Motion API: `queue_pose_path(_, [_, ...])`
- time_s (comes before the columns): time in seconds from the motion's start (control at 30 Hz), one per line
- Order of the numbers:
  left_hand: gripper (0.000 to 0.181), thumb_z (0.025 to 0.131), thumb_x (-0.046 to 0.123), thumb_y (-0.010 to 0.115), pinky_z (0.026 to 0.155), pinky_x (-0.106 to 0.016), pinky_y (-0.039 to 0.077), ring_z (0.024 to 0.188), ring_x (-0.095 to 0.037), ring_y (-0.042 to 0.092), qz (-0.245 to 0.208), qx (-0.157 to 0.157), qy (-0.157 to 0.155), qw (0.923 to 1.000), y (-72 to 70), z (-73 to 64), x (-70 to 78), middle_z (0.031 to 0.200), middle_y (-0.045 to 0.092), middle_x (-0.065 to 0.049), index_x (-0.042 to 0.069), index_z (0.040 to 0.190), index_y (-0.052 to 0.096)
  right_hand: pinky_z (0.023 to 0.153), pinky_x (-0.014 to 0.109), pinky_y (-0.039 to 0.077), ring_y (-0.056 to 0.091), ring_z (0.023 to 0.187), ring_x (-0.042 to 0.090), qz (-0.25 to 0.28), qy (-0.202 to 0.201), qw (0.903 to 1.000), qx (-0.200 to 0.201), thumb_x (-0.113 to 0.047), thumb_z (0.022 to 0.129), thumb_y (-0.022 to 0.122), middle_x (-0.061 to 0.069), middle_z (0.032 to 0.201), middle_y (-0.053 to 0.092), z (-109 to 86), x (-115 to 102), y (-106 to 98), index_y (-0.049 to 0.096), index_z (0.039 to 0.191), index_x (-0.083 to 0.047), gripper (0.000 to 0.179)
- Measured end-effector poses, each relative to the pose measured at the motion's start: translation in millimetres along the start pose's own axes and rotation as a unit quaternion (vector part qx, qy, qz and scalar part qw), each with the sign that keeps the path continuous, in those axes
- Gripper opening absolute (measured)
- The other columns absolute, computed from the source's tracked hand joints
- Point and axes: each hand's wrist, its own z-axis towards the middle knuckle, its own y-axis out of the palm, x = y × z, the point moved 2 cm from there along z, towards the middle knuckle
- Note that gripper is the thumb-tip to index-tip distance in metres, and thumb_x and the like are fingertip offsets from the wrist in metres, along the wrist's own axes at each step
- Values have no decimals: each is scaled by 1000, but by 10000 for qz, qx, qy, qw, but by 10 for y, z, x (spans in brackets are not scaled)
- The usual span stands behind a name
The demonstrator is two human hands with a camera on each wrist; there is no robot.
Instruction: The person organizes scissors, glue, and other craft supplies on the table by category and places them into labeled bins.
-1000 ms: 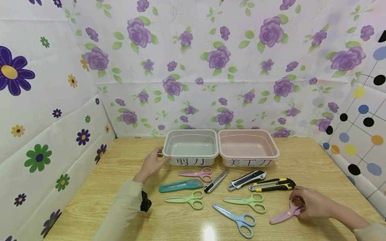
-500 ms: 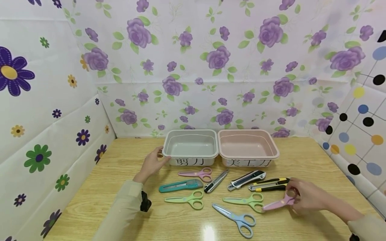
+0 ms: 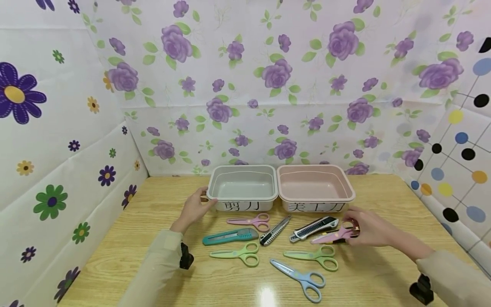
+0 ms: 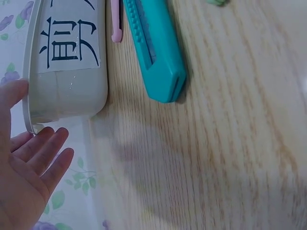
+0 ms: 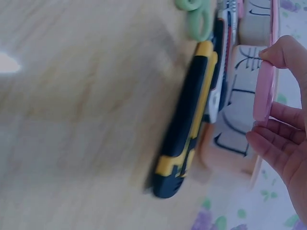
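Pink scissors (image 3: 338,235) in the right grip (image 3: 367,227), lower right of centre in the head view: handle loops between thumb and fingers, blades pointing out of the grip toward the left of the frame. Drawn together into a pinch, thumb at one end of the handle and fingertips at the other, at the right edge of the right wrist view. Partly hidden behind scissors and grip in the head view, a yellow-and-black cutter (image 5: 184,120); apart from the held handle in the right wrist view. Just above in the head view, a pink box (image 3: 318,200).

Left of centre, the left grip (image 3: 194,209), thumb and fairly straight fingers spread, touching the rim of the grey box (image 3: 242,199) at its left end. On the bench (image 3: 215,285), across the lower middle of the frame: second pink scissors (image 3: 251,221), teal cutter (image 3: 230,236), slim cutter (image 3: 275,231), white-and-black cutter (image 3: 314,229), two green scissors (image 3: 241,253), and lowest, blue scissors (image 3: 303,276).
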Motion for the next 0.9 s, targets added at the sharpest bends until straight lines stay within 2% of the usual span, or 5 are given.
queue_pose_path(0.23, [60,86,25,63,80,-44,49,101,-37,57,-158,7,-49,9999,7,11,-8,114,55,-22,-6,131,39,50,17,34,39,58,1,-8,-42,10000,-27,-19,55,75,-7,71,46,300,-57,-36,58,80,-13,31])
queue_pose_path(0.47, [59,86,21,63,78,-42,51,101,-37,57,-349,-22,-123,9993,-1,5,18,115,54,-24,-7,131,38,53,18,37,40,60,3,-8,35,9999,-150,-22,57,73,-3,75,48,612,-128,-95,61,84,-5,34])
queue_pose_path(0.6, [59,86,20,64,77,-39,52,100,-36,57,-442,-23,-182,9989,3,5,19,114,55,-24,-7,131,39,54,19,35,37,61,3,-34,-223,9997,18,-21,56,72,-4,71,47,781,-125,-96,60,80,-7,30])
queue_pose_path(0.77, [58,86,19,63,77,-39,52,101,-35,57,-500,-37,-274,9984,-2,0,25,115,54,-24,-7,131,39,53,19,34,36,58,1,-191,-711,9963,449,-21,53,71,-5,66,49,979,-122,-87,61,75,-10,26])
queue_pose_path(0.9, [57,86,17,63,77,-38,52,102,-36,57,-636,-24,-277,9976,-3,7,23,116,54,-25,-8,131,38,51,21,38,42,57,2,-393,-647,9960,482,-23,55,71,-3,70,54,1118,-150,-100,62,77,-10,27])
